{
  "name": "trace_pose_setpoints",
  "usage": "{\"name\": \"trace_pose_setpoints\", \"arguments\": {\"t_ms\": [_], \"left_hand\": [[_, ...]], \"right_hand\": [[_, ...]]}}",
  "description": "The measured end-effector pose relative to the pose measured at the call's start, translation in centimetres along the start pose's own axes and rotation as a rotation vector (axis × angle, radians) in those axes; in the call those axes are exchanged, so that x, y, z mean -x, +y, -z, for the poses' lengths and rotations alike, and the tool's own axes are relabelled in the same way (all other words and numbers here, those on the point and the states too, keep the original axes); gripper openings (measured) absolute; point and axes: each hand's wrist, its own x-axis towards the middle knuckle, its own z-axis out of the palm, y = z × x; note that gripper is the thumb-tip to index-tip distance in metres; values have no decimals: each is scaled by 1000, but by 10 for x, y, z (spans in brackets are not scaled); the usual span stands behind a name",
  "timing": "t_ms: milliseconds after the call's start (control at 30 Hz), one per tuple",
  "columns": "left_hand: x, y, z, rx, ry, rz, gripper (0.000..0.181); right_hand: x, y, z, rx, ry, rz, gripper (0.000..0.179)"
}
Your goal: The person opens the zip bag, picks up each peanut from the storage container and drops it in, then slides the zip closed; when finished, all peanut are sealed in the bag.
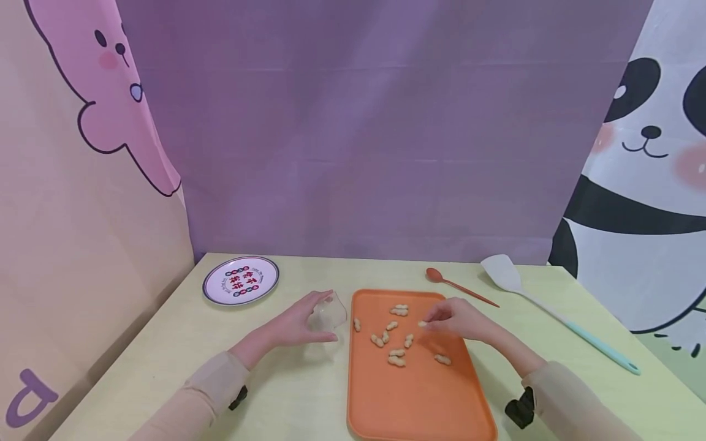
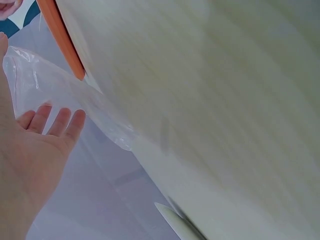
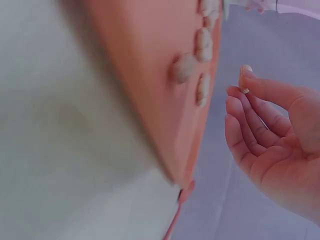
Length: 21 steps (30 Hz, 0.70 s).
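Observation:
My left hand (image 1: pixel 302 320) holds a clear plastic bag (image 1: pixel 329 313) beside the tray's left edge, its thumb and fingers spread about it. In the left wrist view the thin, see-through bag (image 2: pixel 55 82) stretches past the fingers. Over the right part of the orange tray (image 1: pixel 419 404), my right hand (image 1: pixel 455 318) pinches a peanut (image 1: pixel 423 324) between thumb and fingertips. That peanut (image 3: pixel 245 75) sticks out above the fingers in the right wrist view. Several unshelled peanuts (image 1: pixel 396 361) lie scattered on the tray's far half, one (image 1: pixel 442 359) apart at the right.
A white plate (image 1: pixel 220 288) with red and blue print sits at the far left of the pale table. Behind the tray lies a reddish-brown spoon (image 1: pixel 434 275). A long white spatula (image 1: pixel 504 275) with a mint handle lies to the right.

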Motion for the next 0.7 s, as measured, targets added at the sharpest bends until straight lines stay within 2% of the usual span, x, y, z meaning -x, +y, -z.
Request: {"name": "trace_pose_setpoints", "arguments": {"t_ms": [233, 467, 700], "left_hand": [[0, 0, -1, 5, -1, -20, 92], [-1, 2, -2, 17, -9, -12, 92], [-1, 3, -1, 15, -15, -17, 91]], "right_hand": [[-17, -17, -2, -17, 20, 27, 17], [-34, -40, -15, -67, 20, 40, 20], [-48, -64, -28, -124, -17, 52, 23]]}}
